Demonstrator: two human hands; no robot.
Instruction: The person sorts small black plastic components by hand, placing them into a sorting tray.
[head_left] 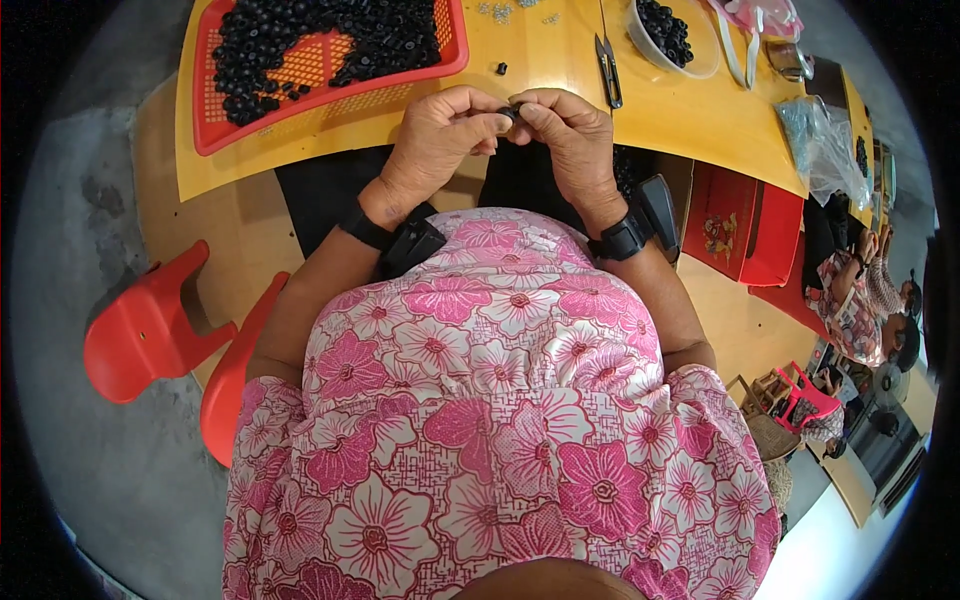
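Far over on the left, a red chair (150, 335) is standing on the grey floor (90, 200). Next to it, a yellow table (560, 60) is holding a red tray (215, 130), and the tray is carrying a big pile of small black pieces (310, 35). One loose black piece (501, 69) is lying on the table just past the tray.

Down the middle, both hands are meeting over the table's near edge. The left hand (440, 135) is curling its fingers tight and pinching a little black part (510, 113). The right hand (565, 140) is pinching the same little black part from the other side, so the two sets of fingertips are touching around it. Each wrist is wearing a black band.

Moving right, small black scissors (608, 70) are lying on the table. Beside them, a white bowl (640, 40) is holding more black pieces. Further right, a clear plastic bag (820, 145) is resting near the table's edge. A red box (745, 225) is sitting below the table, and other people are sitting far off at the right edge.
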